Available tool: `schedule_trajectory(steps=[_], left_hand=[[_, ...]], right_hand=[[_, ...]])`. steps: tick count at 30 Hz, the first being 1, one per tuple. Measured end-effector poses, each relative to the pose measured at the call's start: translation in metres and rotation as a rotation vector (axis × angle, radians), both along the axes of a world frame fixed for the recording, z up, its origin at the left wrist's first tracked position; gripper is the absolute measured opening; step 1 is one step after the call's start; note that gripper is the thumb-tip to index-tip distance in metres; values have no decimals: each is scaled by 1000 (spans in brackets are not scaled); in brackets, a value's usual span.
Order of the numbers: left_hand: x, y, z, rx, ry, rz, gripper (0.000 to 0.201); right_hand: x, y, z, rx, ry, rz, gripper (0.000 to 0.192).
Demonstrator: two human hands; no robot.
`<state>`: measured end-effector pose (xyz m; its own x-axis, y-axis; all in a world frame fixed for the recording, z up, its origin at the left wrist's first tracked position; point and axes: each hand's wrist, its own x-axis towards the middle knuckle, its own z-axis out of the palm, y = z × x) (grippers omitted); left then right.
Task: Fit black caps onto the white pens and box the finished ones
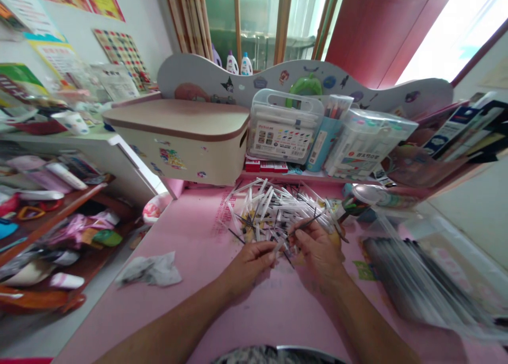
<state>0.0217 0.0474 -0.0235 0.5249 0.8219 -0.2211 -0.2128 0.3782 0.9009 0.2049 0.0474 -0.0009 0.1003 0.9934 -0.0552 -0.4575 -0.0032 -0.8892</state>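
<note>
A loose heap of thin white tubes mixed with thin black sticks lies on the pink desk. At the near edge of this heap, my left hand is closed, its thumb and forefinger pinching a small translucent tube. Close by on the right, the fingers of my right hand are closed around a thin dark stick, which sticks out above the hand. The two hands' fingertips are a short distance apart. Whether the right fingertips hold anything more is too small to tell.
A clear plastic box with a bundle of dark rods stands at the right. Left of my hands lies a crumpled white tissue. Behind the heap are a lidded storage bin, marker cases and a pen holder.
</note>
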Motion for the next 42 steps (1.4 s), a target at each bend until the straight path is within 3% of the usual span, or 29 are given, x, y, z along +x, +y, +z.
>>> schedule_trajectory(steps=[6, 13, 16, 20, 22, 25, 29, 34, 42], left_hand=[[0, 0, 3, 39, -10, -13, 33], [1, -4, 9, 143, 26, -12, 29], [0, -5, 10, 143, -6, -28, 27], [-4, -1, 12, -11, -86, -27, 28], [-7, 3, 13, -113, -130, 4, 31], [-12, 10, 13, -211, -252, 75, 33], [-15, 15, 14, -259, -351, 117, 32], [-16, 15, 17, -263, -407, 101, 32], [-17, 19, 20, -285, -445, 40, 53]], right_hand=[[-5, -3, 5, -54, -36, 64, 23], [-9, -16, 7, -258, 65, 212, 27], [-6, -16, 6, -193, -13, 259, 28], [2, -11, 0, -67, -147, 263, 28], [6, -7, -7, -18, -271, 172, 26], [11, -1, -17, 110, -663, 0, 14], [12, 2, -21, 351, -1167, -17, 13], [1, -1, -17, 510, -1435, 6, 19], [-22, 5, -19, 498, -1781, 24, 10]])
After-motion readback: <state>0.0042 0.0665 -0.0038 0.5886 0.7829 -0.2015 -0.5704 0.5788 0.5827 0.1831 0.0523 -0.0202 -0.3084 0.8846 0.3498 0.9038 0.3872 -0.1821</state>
